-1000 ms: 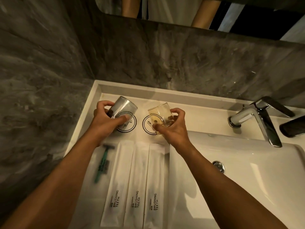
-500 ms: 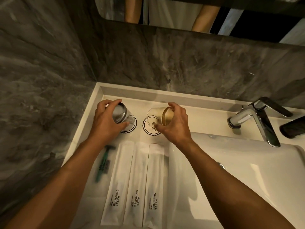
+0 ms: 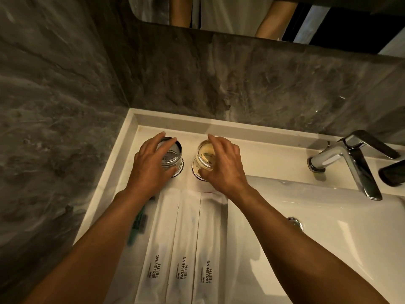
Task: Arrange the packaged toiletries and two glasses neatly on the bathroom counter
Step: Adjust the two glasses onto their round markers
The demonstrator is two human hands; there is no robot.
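Note:
Two glasses stand side by side at the back left of the white counter (image 3: 258,154), each on a round paper coaster. The grey glass (image 3: 172,155) is under my left hand (image 3: 151,165), whose fingers wrap its top and side. The amber glass (image 3: 205,155) is gripped the same way by my right hand (image 3: 223,165). In front of them three white "BRUSHING TEETH" packets (image 3: 184,244) lie in a row, parallel. A green packaged razor (image 3: 138,224) lies left of the packets, partly hidden by my left forearm.
A chrome tap (image 3: 348,159) stands at the right above the white basin (image 3: 317,233), with an overflow ring (image 3: 294,222) on its wall. A dark object (image 3: 392,174) sits at the far right edge. Grey marble walls close the left and back.
Both glasses were held tilted above the coasters; now they stand on the coasters, with my hands still over them.

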